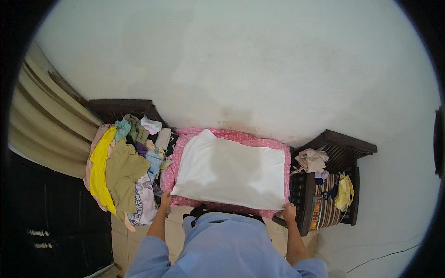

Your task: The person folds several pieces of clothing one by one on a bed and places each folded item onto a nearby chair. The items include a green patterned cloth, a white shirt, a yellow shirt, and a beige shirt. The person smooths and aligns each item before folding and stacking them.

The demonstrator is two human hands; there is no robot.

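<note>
White cloth: a white cloth [229,171] lies spread flat in the middle of the scene, on top of a pink sheet [241,135] that shows round its edges. Its near edge runs between the two hands; its far left corner rises to a peak toward the wall.
Left hand: the left hand [165,200] pinches the near left corner of the white cloth, fingers closed on the fabric, right beside the clothes pile.
Right hand: the right hand [289,211] grips the near right corner of the cloth, fingers closed on it, just beside the right chair.
Bench: the pink sheet covers a low bench-like surface set against the wall; the surface below it is hidden, so I cannot tell what it is.
Clothes pile: a heap of mixed clothes [125,173] sits to the left, touching the pink sheet. A yellow garment [101,169] hangs at its left side, an olive one [123,176] lies in the middle, and a small white piece [151,124] lies at the far end.
Left chair: a dark wooden chair [121,107] stands behind the pile.
Right chair: a dark wooden chair [340,148] stands to the right, with a beige cloth [311,160] and a yellow cloth [344,192] on it.
Curtain: a beige curtain [41,120] hangs at the far left.
Wall: a plain white wall [259,60] fills the far side.
</note>
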